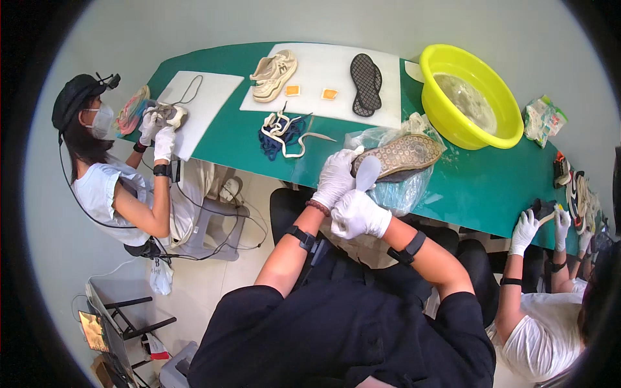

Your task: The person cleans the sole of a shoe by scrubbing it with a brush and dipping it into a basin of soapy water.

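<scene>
Obliquely, the upturned shoe (407, 155) extends rightward from my left hand (336, 176), which grips its near end; my right hand (361, 215), nearer me, clenches a spoon-shaped tool (369, 172).

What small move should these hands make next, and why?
Probably the right hand should bring the pale tool onto the shoe: it grips the tool by the shoe's near end, the left hand steadies that end, and the shoe lies sole up.
</scene>
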Demonstrator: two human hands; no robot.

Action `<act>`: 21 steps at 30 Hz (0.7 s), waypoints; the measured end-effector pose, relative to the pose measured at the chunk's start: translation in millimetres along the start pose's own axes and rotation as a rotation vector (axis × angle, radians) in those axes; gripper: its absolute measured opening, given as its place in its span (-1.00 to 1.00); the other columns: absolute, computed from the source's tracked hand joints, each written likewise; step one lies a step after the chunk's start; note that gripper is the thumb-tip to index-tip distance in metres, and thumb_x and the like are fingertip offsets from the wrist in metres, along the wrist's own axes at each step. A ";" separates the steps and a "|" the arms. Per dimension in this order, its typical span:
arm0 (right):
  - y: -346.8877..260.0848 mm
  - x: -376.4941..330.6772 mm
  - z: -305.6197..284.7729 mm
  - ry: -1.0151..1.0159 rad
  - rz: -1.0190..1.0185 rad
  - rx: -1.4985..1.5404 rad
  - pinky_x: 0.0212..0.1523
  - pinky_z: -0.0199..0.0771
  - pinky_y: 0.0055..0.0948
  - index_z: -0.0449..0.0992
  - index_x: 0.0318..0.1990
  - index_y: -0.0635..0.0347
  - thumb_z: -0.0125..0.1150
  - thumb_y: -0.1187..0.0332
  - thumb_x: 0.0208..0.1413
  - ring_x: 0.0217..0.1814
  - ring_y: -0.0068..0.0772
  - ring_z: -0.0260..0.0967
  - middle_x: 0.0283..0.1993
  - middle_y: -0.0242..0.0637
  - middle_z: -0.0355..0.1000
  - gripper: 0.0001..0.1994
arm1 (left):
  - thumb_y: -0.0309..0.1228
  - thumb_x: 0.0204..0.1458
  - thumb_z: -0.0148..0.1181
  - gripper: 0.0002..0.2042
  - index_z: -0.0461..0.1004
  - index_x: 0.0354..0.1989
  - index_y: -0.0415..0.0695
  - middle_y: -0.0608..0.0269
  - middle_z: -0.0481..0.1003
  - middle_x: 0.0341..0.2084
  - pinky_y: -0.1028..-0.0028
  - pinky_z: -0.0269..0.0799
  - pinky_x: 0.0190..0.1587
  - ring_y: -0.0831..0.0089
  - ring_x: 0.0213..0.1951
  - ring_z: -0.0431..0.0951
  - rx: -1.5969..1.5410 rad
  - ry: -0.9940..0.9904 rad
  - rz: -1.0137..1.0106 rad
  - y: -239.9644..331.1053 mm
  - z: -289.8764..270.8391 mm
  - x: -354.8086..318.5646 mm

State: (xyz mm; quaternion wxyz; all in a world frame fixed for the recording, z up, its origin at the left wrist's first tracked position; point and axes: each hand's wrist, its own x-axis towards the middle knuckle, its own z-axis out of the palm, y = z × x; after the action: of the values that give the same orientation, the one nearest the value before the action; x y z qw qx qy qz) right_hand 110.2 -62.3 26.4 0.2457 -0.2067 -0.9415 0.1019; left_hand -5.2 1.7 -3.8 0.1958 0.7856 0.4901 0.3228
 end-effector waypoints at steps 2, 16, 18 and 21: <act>15.5 -2.5 -4.0 0.027 0.041 -0.051 -0.61 0.36 -0.15 0.39 -0.78 0.09 0.23 0.21 -0.28 -0.70 -0.05 0.33 -0.75 -0.15 0.31 -0.76 | -0.18 -0.22 0.47 -0.29 0.41 0.21 -0.01 0.07 0.50 -0.07 0.21 0.39 0.09 0.06 -0.01 0.49 0.016 -0.004 0.017 0.8 -1.2 1.1; 16.6 27.3 1.9 0.101 0.148 -0.092 -0.61 0.40 -0.14 0.46 -0.75 0.09 0.21 0.19 -0.25 -0.71 -0.06 0.36 -0.74 -0.16 0.36 -0.77 | -0.26 0.02 0.22 -0.49 0.41 0.22 0.12 0.21 0.50 -0.06 0.17 0.38 0.04 0.15 0.00 0.49 0.077 -0.015 0.063 -23.4 17.5 1.7; 16.3 18.3 11.1 -0.228 0.068 -0.051 -0.53 0.52 -0.11 0.53 -0.70 0.20 0.16 0.13 -0.18 -0.65 -0.02 0.45 -0.64 -0.02 0.47 -0.69 | -0.25 -0.05 0.27 -0.48 0.46 0.18 0.09 0.20 0.52 -0.11 0.21 0.38 0.05 0.14 -0.02 0.49 0.017 -0.044 -0.032 -10.6 8.6 1.1; 54.5 14.4 -23.7 0.125 0.242 -0.190 -0.58 0.46 -0.08 0.49 -0.72 0.21 0.14 0.14 -0.19 -0.71 -0.01 0.40 -0.70 -0.05 0.42 -0.69 | -0.24 -0.08 0.33 -0.47 0.48 0.16 0.08 0.21 0.53 -0.11 0.23 0.38 0.06 0.15 -0.01 0.50 -0.006 0.044 0.059 -18.9 13.4 2.7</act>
State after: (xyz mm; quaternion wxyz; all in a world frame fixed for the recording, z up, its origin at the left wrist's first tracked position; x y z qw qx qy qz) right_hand 129.2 -5.1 36.8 0.2691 -0.3469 -0.8980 0.0281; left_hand -7.2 12.6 -24.4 0.1777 0.7918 0.4699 0.3474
